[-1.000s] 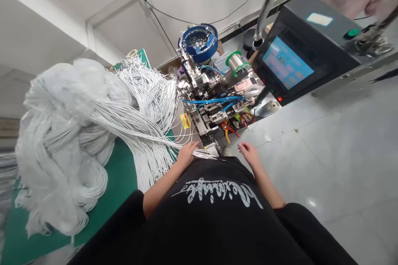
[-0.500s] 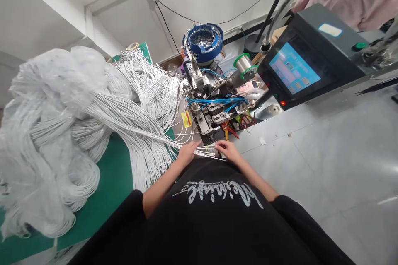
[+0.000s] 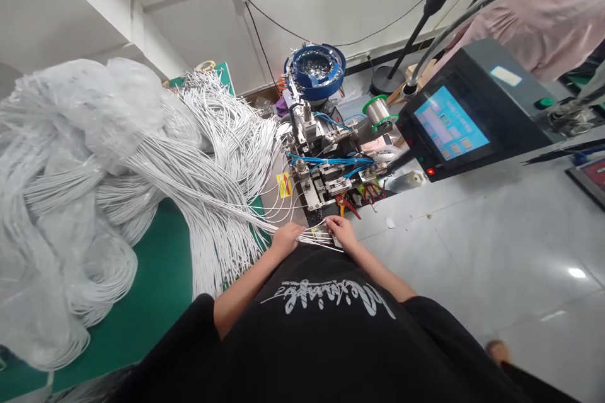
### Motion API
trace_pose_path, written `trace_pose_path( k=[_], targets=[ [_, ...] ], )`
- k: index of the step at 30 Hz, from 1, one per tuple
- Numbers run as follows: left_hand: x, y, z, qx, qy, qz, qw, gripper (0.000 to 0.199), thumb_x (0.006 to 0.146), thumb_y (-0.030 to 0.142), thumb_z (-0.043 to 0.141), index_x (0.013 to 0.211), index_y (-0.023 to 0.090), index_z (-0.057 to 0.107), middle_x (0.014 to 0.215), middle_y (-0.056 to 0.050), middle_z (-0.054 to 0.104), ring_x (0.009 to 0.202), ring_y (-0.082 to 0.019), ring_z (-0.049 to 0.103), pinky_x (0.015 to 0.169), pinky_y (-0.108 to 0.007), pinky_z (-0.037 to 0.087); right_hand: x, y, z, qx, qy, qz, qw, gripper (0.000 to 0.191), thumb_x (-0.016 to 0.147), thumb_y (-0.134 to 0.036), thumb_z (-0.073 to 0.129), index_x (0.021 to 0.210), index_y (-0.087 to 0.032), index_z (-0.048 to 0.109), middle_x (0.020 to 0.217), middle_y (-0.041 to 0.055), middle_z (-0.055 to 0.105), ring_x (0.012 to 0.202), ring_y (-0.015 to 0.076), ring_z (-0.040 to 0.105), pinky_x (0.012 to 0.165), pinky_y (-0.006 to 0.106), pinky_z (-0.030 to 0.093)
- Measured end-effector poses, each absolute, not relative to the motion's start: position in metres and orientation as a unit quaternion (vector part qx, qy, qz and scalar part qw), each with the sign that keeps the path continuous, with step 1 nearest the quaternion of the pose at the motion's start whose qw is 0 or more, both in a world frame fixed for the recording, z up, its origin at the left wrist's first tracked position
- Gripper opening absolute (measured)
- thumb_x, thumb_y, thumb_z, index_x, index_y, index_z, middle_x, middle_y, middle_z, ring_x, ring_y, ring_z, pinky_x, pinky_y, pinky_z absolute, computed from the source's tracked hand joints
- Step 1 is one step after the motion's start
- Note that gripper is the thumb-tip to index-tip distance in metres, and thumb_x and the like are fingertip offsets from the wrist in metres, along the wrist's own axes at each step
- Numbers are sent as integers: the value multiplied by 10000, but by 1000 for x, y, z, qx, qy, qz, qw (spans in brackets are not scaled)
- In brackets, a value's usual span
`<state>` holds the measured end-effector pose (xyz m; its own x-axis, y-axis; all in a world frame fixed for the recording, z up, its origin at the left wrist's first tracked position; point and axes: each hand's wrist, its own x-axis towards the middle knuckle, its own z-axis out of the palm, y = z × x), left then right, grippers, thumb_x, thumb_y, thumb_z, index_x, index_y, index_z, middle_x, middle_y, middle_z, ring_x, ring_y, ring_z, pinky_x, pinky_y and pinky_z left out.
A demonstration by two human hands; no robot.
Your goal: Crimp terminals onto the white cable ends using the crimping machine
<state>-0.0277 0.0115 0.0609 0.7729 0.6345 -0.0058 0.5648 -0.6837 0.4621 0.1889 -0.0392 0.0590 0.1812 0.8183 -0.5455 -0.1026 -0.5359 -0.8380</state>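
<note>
Close to my body, my left hand (image 3: 287,238) is closed around a bundle of thin white cables (image 3: 265,224) that runs in from the big heap on the left. Their loose ends (image 3: 321,242) stick out past my fingers to the right. My right hand (image 3: 341,231) pinches the end of one white cable between thumb and fingertips, at the near edge of the machine (image 3: 314,192). The cable tip itself is too small to make out. Several other white cables curve across the machine's left side by a yellow label (image 3: 284,185).
Plastic-wrapped cable coils (image 3: 70,201) cover much of the green table (image 3: 161,271). Behind the machine are a blue bowl feeder (image 3: 316,91) and a wire spool (image 3: 379,113). Right of it stand a touchscreen (image 3: 451,123), orange-handled cutters (image 3: 347,204) and red scissors (image 3: 374,192). A person in pink (image 3: 529,19) is at upper right.
My right hand has shifted slightly left, with a single cable now stretching between the two hands. The view has tilted a little, and more of the person in pink shows.
</note>
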Motion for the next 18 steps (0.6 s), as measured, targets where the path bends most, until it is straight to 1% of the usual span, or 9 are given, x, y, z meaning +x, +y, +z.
trace_pose_path(
  k=[5, 8, 10, 13, 15, 18],
  targets=[
    [-27, 13, 52, 914, 338, 55, 216, 419, 753, 22, 448, 1089, 174, 647, 854, -62, 634, 835, -183, 535, 740, -284, 464, 188, -36, 56, -614, -240, 626, 416, 440, 656, -556, 586, 817, -148, 612, 774, 52, 655, 470, 75, 423, 423, 201, 308],
    [-26, 14, 50, 917, 343, 33, 203, 456, 750, 24, 453, 1142, 178, 629, 834, -57, 614, 831, -185, 520, 731, -283, 461, 191, -33, 52, -620, -251, 624, 405, 394, 660, -513, 579, 803, -148, 614, 749, 45, 649, 464, 77, 423, 430, 204, 312],
    [-26, 15, 50, 917, 350, 17, 191, 506, 752, 26, 449, 1201, 205, 597, 829, -49, 593, 833, -184, 510, 721, -277, 456, 195, -30, 49, -649, -296, 588, 382, 346, 685, -479, 549, 777, -152, 616, 702, 36, 636, 481, 98, 458, 467, 222, 356],
    [-23, 17, 53, 915, 358, 0, 183, 606, 746, 15, 436, 1294, 261, 517, 839, -37, 562, 845, -180, 494, 723, -271, 449, 203, -28, 45, -691, -420, 479, 342, 255, 729, -388, 514, 757, -165, 633, 683, 35, 631, 593, 147, 544, 591, 255, 418],
    [-21, 18, 54, 914, 361, -8, 185, 651, 741, 12, 436, 1329, 288, 474, 854, -34, 546, 856, -179, 486, 732, -269, 446, 206, -26, 43, -697, -499, 408, 315, 210, 748, -319, 501, 765, -168, 645, 719, 47, 643, 668, 167, 570, 657, 267, 423],
    [-19, 19, 54, 913, 366, -25, 180, 676, 734, 12, 440, 1343, 305, 456, 858, -36, 533, 860, -182, 481, 724, -268, 440, 209, -24, 39, -689, -562, 356, 287, 194, 779, -272, 488, 786, -165, 649, 761, 66, 653, 715, 177, 576, 685, 270, 416]
  ],
)
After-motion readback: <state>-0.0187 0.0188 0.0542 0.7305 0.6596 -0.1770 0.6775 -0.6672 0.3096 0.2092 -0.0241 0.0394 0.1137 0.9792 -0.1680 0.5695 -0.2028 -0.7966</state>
